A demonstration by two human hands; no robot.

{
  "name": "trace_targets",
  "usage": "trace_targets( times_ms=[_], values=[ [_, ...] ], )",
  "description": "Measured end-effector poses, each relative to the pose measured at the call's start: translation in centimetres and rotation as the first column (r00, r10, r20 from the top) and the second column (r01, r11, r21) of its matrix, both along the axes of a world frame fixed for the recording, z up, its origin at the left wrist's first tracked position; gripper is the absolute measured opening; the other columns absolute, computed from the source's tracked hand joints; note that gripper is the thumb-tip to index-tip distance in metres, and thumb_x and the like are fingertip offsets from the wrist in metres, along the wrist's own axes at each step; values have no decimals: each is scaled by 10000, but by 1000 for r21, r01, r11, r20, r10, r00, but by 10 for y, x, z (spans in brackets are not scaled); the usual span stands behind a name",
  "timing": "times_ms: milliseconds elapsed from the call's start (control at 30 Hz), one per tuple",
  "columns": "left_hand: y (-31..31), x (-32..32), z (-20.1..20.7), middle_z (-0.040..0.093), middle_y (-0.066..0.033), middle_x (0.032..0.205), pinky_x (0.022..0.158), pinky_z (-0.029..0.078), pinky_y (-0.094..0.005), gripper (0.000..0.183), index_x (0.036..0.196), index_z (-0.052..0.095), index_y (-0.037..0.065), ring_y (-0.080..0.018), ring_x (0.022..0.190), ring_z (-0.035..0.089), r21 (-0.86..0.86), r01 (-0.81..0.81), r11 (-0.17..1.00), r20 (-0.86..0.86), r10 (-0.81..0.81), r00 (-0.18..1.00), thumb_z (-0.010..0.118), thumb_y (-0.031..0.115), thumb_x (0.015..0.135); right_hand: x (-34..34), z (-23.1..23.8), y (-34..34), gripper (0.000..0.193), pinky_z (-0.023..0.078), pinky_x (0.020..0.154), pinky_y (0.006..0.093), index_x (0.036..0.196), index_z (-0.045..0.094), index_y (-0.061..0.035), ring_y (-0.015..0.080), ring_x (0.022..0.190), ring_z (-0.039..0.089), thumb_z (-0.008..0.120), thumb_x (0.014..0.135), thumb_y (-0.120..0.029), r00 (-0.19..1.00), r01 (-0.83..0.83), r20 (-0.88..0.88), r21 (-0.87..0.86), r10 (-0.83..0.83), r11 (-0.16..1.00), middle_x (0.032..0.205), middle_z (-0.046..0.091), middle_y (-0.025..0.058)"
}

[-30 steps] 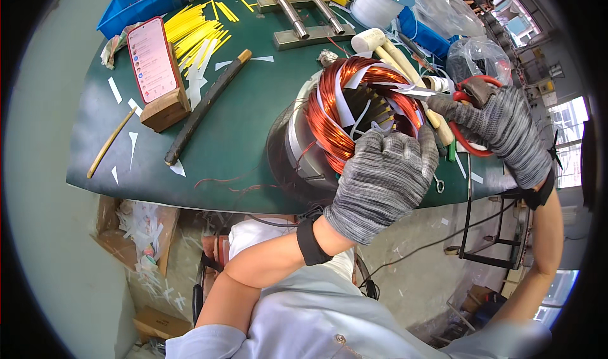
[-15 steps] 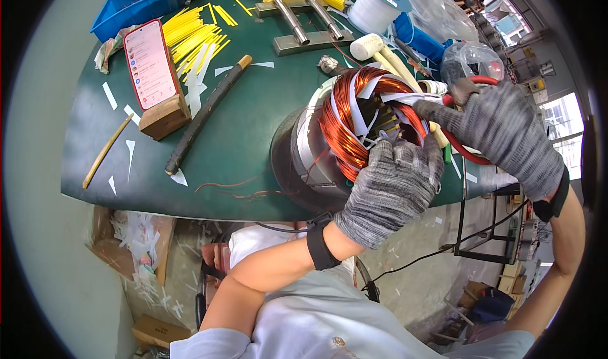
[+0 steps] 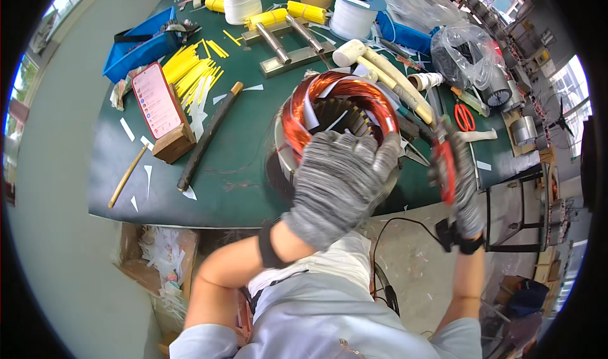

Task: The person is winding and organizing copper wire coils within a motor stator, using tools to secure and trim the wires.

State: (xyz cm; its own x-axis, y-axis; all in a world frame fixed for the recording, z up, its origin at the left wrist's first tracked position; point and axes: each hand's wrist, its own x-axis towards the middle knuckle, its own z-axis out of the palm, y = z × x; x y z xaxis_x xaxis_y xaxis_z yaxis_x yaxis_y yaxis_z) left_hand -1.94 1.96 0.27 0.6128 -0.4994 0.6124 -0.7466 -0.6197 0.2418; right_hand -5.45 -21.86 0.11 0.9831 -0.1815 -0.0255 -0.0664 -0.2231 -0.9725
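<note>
Copper-wire coil (image 3: 294, 126) is sitting, in the head view, right at the left fingers, circling the mouth of a slotted metal core (image 3: 348, 113) on the green table (image 3: 164, 194), with white strips (image 3: 310, 112) showing against its strands. The left hand (image 3: 339, 185), in a grey knitted glove, is bending its fingers over the coil's near rim; I cannot tell whether they are gripping or only resting. The right hand (image 3: 465, 185), similarly gloved and blurred, is hovering apart to the right, its curled fingers holding a red-handled tool (image 3: 446, 172). Just beyond the right fingers, red scissors (image 3: 464, 117) are lying; a pale-headed mallet (image 3: 349, 53) is lying beyond the left fingers, past the coil. Well left of the left fingers, a dark rod (image 3: 211, 135) is lying near a phone (image 3: 157, 102), which is standing at a wooden block (image 3: 175, 144).
</note>
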Motion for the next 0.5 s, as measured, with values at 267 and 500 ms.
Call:
trace_targets(
  times_ms=[267,500],
  values=[
    [46,74,42,592,-110,998,809,459,-312,280,1079,597,39,-207,870,573,-113,141,983,-201,-162,966,574,139,819,0,-58,32,632,429,508,191,1404,267,-140,52,558,470,571,859,-243,947,-278,183,65,262,958,785,519,-3],
    [41,89,32,571,-78,1143,889,428,-261,364,1199,546,35,-130,1022,530,-368,31,929,-804,-335,490,530,236,896,0,-41,44,638,415,468,174,1387,323,-154,40,522,460,616,839,-295,972,-232,78,193,221,953,741,518,-21]
  ],
)
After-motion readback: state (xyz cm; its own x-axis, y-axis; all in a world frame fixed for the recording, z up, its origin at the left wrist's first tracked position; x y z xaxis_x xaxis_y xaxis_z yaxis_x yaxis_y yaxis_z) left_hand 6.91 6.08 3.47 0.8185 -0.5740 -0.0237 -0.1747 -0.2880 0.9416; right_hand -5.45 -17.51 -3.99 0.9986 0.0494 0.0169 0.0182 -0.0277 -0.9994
